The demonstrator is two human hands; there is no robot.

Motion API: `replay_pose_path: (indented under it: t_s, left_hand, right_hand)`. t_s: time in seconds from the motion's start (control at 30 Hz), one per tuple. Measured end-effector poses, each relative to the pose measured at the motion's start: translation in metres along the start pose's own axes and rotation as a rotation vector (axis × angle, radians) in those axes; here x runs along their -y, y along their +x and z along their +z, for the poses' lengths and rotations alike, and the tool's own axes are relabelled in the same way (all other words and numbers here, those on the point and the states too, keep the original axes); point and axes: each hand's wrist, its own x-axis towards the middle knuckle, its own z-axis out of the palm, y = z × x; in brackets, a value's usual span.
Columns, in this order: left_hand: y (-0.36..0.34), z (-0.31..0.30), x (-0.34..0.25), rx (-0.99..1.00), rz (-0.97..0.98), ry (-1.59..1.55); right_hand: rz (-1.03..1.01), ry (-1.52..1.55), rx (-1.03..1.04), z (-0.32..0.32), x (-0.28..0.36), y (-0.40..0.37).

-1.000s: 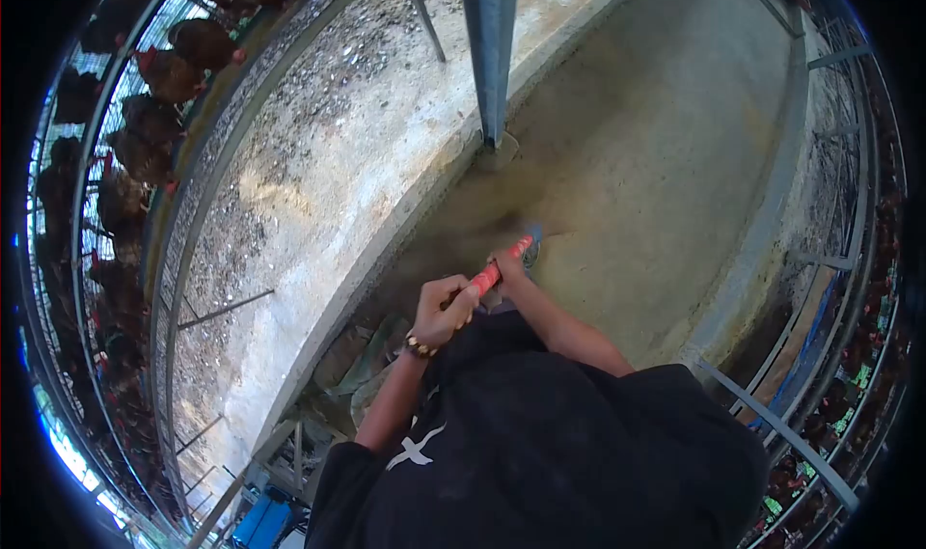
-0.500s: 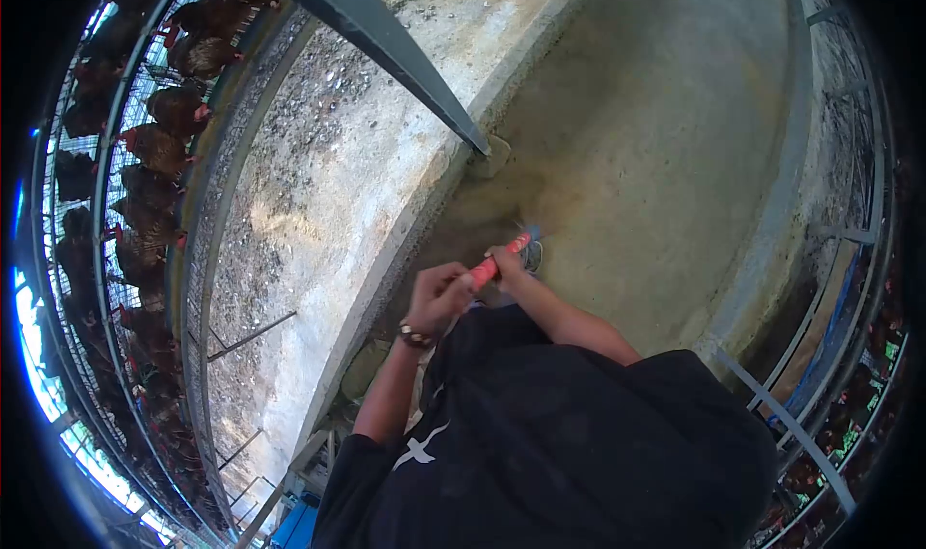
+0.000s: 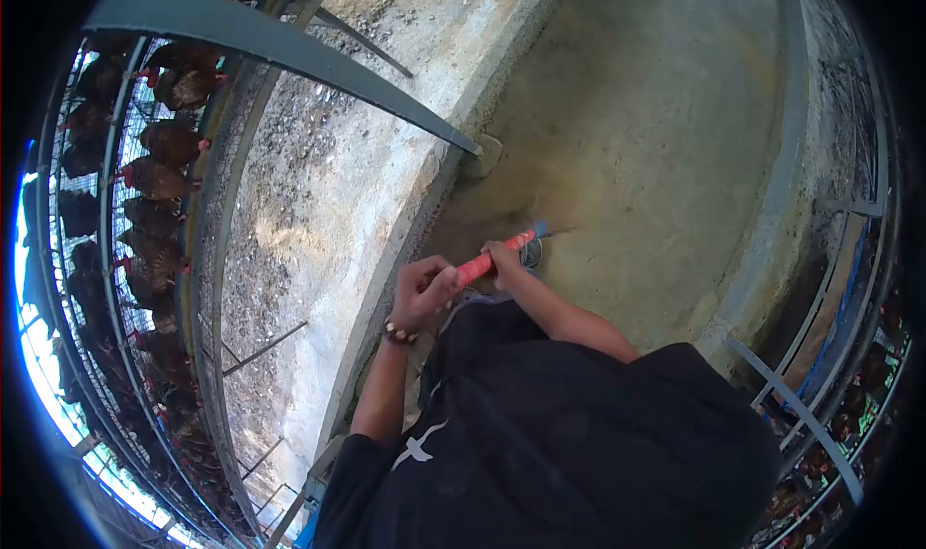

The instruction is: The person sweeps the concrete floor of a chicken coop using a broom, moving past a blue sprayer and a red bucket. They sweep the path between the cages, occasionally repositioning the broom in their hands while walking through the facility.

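Since the earlier frames, view has swung round: post [image 3: 289, 47] now slants well over to the L; L hand [image 3: 422, 293] has shifted a bit outward, R hand [image 3: 503, 264] about the same.

Concrete floor [image 3: 666, 182] is biggest: pale w/ patchy brown marks, hazy brown area close to the pole's far end. No clear line betw. finished & unfinished parts, so can't tell how much is done or left. Work looks in progress, judging by grip & pole angle. Rough, pale ledge [image 3: 357, 192] runs along L side, grit & bits on top; caged hens [image 3: 159, 178] beyond it. Black shirt [image 3: 579, 433] fills lower middle.

Red-wrapped pole [image 3: 475, 270] is in front of the body, slanting down & fwd, bluish bit at far end by the shoe [image 3: 531, 252]; anything past that too blurred to ID. Both hands are clamped on it, slightly apart: L nearer body end, R farther down. Smallest: beaded bracelet [image 3: 397, 334] on L wrist.
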Motion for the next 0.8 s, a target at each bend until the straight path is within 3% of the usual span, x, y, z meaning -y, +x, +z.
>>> replay_pose_path:
  t_s: [0.03,0.07,0.13,0.17,0.2,0.27,0.37,0.4,0.43,0.47,0.5,0.53,0.57,0.6,0.63,0.67,0.73,0.77,0.8]
  left_hand:
    - [-0.009,0.000,-0.016,0.020,0.031,0.068]
    - [-0.019,0.004,-0.031,0.036,0.056,0.131]
    - [-0.018,0.031,-0.053,0.125,0.515,0.392]
    - [-0.012,0.044,-0.058,0.169,0.751,0.529]
    - [-0.003,0.053,-0.052,0.175,0.777,0.556]
    - [0.014,0.062,-0.020,0.192,0.817,0.610]
    - [0.012,0.029,0.011,0.088,0.171,0.204]
    - [0.008,0.018,0.010,0.054,0.054,0.053]
    - [0.004,0.003,0.008,0.017,-0.060,-0.096]
    - [-0.005,-0.009,-0.004,0.040,-0.063,0.042]
    - [-0.008,-0.006,-0.019,0.076,0.054,0.174]
    - [-0.014,0.002,-0.033,0.112,0.163,0.299]
    - [-0.021,0.013,-0.042,0.143,0.265,0.418]
    - [-0.018,0.034,-0.050,0.208,0.467,0.484]
    - [-0.011,0.054,-0.055,0.268,0.681,0.552]
    - [-0.006,0.062,-0.048,0.265,0.632,0.550]
    - [0.008,0.066,-0.022,0.263,0.534,0.546]
    - [0.012,0.057,-0.012,0.189,0.336,0.338]
    - [0.014,0.041,-0.004,0.117,0.133,0.129]
  right_hand:
    - [0.076,0.025,-0.093,0.004,0.002,-0.003]
    - [0.108,0.078,0.019,0.004,-0.003,-0.005]
    - [0.168,0.171,0.261,0.007,-0.012,-0.008]
    - [-0.152,-0.006,0.436,0.006,-0.016,-0.008]
    - [-0.477,-0.181,0.599,-0.002,-0.024,-0.006]
    - [-0.417,-0.231,0.748,-0.006,-0.027,0.017]
    - [0.037,-0.069,0.102,0.008,-0.011,0.018]
    - [-0.004,-0.116,-0.022,0.010,-0.017,0.027]
    - [0.007,-0.091,-0.006,0.007,-0.029,0.030]
    - [0.008,-0.063,0.017,0.015,-0.025,0.012]
    - [0.010,-0.030,0.042,0.022,-0.023,0.002]
    - [0.146,0.003,0.170,0.022,-0.031,0.009]
    - [0.035,-0.036,0.280,0.019,-0.036,0.000]
    - [-0.082,-0.081,0.393,0.016,-0.035,-0.013]
    - [-0.003,-0.114,0.417,0.016,-0.038,0.006]
    - [0.076,-0.149,0.443,0.016,-0.043,0.025]
    - [-0.046,-0.078,0.424,0.001,-0.049,0.068]
    - [-0.098,-0.035,0.410,-0.007,-0.051,0.076]
    - [-0.005,-0.103,0.121,0.003,-0.016,0.034]
